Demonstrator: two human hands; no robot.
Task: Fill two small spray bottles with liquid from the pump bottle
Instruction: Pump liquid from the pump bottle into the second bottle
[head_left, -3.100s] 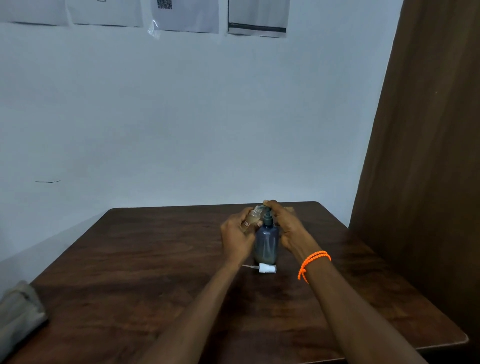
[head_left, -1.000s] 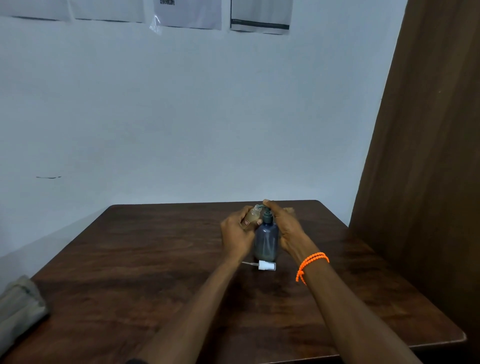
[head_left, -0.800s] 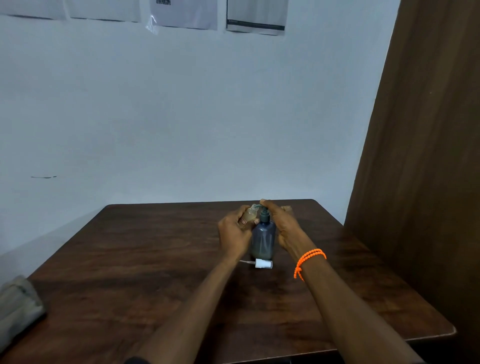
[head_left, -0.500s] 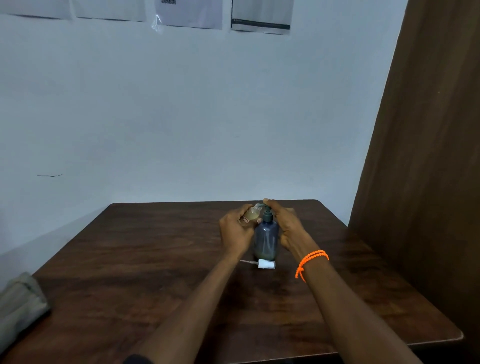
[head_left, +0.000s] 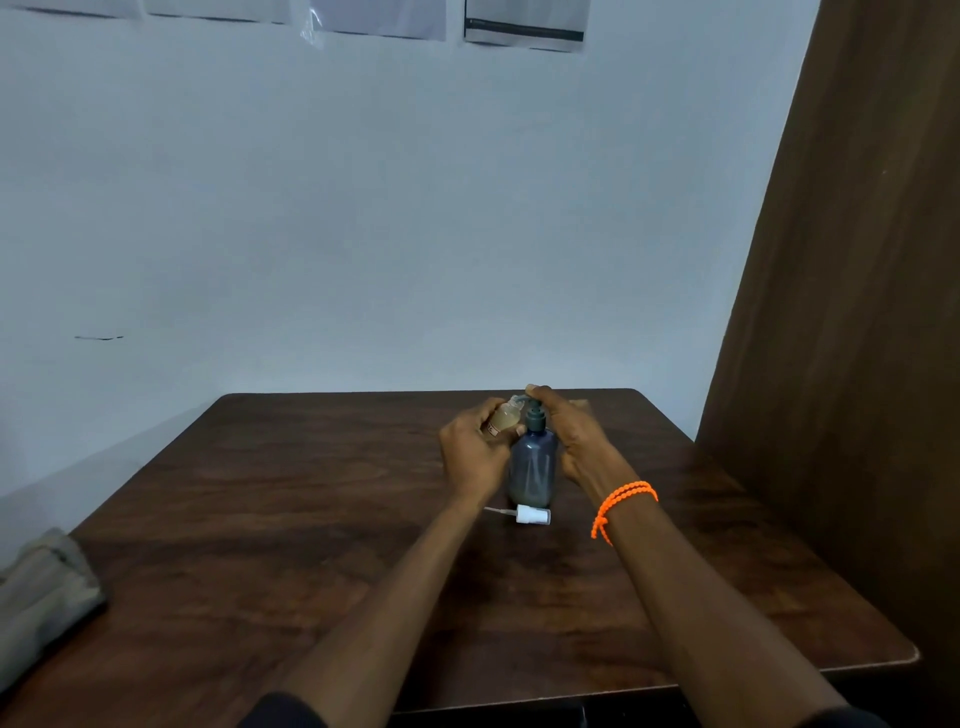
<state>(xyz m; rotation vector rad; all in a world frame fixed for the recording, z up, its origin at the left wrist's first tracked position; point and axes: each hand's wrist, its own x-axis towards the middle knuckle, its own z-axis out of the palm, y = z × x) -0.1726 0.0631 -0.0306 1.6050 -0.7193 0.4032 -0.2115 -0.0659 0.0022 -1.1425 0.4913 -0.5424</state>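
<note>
Just below centre frame a white spray cap (head_left: 533, 515) lies on the dark wooden table (head_left: 260, 545), touching the base of the grey pump bottle (head_left: 532, 470). Beyond it the left hand (head_left: 475, 457) curls its fingers round a small spray bottle (head_left: 505, 418), tilted with its mouth at the pump spout. The right hand (head_left: 569, 434) wraps the pump, a fingertip on the head. Press slowly, mouth held snug under the spout, or liquid likely spills.

Spray cap (head_left: 532, 515) — before pump bottle (head_left: 532, 470).
</note>
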